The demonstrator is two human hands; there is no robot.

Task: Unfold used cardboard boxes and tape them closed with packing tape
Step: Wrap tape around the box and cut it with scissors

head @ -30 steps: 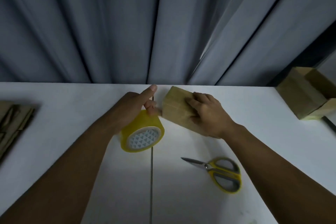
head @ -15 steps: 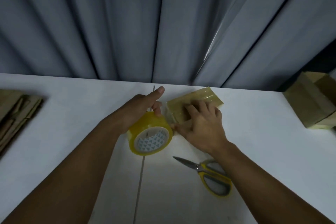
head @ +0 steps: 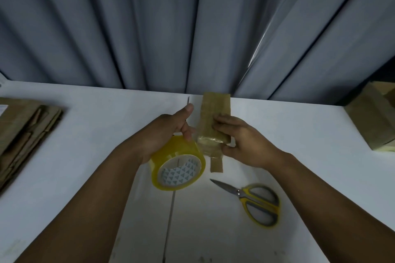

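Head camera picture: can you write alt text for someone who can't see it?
A left hand holds a yellow tape roll beside a small cardboard box gripped by the right hand, over a white table. Yellow-handled scissors lie nearby.

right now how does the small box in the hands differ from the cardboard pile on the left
The small box is folded up; the cardboard pile lies flat. The right hand holds the small box; nothing touches the cardboard pile. Both are brown cardboard.

Tape roll (head: 178,167) in left hand (head: 164,132), small box (head: 213,121) in right hand (head: 241,141).
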